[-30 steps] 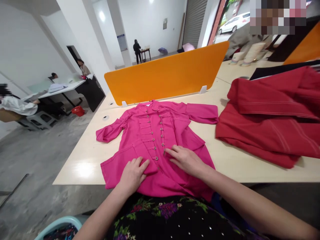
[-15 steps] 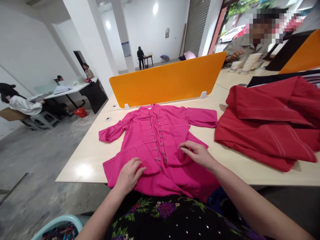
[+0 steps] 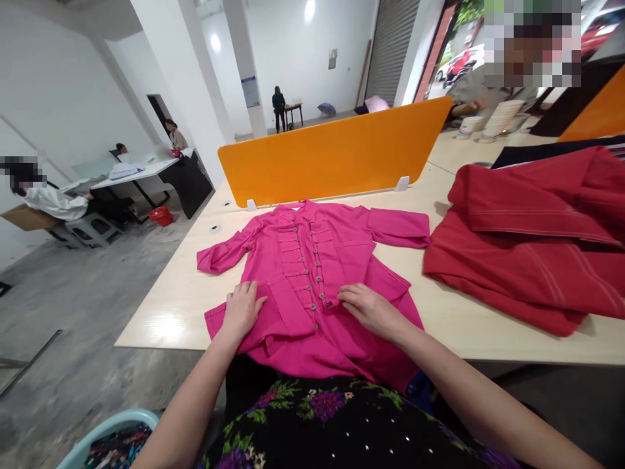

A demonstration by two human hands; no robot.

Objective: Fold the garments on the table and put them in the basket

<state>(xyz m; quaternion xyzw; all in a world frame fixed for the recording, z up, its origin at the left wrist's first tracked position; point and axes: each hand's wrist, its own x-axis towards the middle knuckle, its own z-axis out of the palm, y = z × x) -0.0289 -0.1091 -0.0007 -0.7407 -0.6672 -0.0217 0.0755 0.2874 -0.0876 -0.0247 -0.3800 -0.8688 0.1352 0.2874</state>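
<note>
I am pressing my left hand (image 3: 240,309) flat and open on the pink blouse (image 3: 312,273) lying buttoned on the bench (image 3: 439,306), while my right hand (image 3: 367,309), fingers loosely open, is resting by the placket. Smoothing outward evenly should avoid creases.

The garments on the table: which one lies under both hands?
The pink buttoned shirt, spread flat before the orange divider; the red garment lies untouched further right.

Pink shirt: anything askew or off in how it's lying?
Mostly flat and buttoned, but the pink shirt overhangs the table edge at its hem. Its sleeves lie unevenly. Left hand and right hand press flat on it.
</note>
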